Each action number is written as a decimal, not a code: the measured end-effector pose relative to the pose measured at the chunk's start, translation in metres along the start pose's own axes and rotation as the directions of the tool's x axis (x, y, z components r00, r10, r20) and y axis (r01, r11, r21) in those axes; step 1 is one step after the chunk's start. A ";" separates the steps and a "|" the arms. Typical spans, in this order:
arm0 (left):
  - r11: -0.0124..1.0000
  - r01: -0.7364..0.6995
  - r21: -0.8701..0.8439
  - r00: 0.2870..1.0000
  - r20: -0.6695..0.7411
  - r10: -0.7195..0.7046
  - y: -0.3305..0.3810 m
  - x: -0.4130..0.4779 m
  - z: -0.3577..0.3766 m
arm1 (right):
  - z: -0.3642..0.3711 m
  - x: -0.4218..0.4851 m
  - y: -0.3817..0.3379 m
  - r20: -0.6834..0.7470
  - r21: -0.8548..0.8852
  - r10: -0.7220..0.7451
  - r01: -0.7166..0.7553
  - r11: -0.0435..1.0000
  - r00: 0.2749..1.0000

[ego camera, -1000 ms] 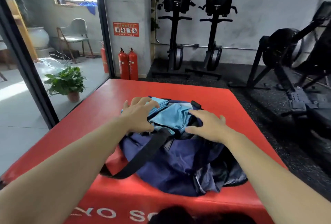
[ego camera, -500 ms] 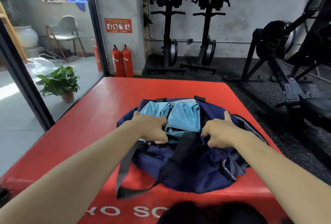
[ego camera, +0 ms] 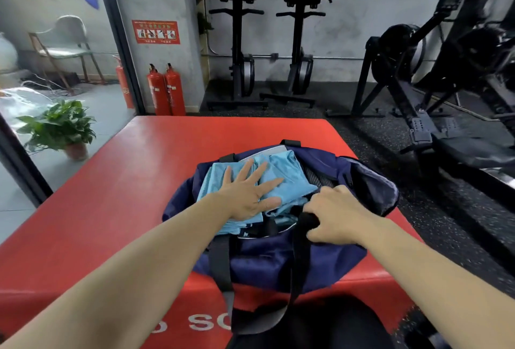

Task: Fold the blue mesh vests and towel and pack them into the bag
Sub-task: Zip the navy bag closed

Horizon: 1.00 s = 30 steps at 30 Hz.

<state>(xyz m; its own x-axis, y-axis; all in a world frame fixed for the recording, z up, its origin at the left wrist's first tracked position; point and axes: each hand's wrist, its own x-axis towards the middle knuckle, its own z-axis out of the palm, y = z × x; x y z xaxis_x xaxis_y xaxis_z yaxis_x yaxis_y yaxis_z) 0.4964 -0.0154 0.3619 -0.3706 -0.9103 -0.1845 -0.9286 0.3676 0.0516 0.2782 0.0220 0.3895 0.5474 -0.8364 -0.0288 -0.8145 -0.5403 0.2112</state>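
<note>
Window daylight, wide-angle edge distortion

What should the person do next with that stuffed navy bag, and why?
Probably press down: the left hand lies flat, fingers spread, on the light blue folded mesh vests, which bulge above the open navy blue fabric bag. The right hand grips the black webbing strap at the near rim, so it could steady the bag meanwhile.

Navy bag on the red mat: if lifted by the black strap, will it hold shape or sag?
Probably sags: the navy bag is thin, wrinkled fabric with a slumped rim. Likely light: mostly folded blue vests under the left hand show inside. The black strap the right hand grips looks limp, so it may swing.
</note>
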 end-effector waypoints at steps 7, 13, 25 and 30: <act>1.000 0.027 0.005 0.999 0.036 -0.027 0.005 0.012 0.006 | -0.009 -0.013 -0.007 -0.188 0.100 -0.225 0.247 0.964 0.956; 1.000 0.009 -0.002 0.998 0.063 -0.009 0.005 0.010 0.003 | -0.027 0.003 -0.021 0.213 0.423 -0.033 -0.062 0.904 0.977; 0.962 -0.007 -0.274 0.989 -0.146 -0.034 -0.065 -0.041 -0.020 | -0.042 0.010 -0.093 0.000 -0.236 -0.155 0.150 0.960 0.988; 0.992 -0.013 -0.123 0.995 -0.100 0.000 -0.062 -0.053 0.008 | -0.015 -0.008 -0.088 -0.387 -0.331 -0.248 0.117 0.936 0.888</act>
<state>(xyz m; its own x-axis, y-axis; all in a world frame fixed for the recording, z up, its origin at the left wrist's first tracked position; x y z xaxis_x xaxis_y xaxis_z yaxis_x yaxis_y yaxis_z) 0.5742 0.0119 0.3609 -0.3709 -0.9247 -0.0853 -0.9193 0.3527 0.1744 0.3483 0.0776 0.3858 0.7626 -0.5733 0.2997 -0.6347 -0.5736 0.5178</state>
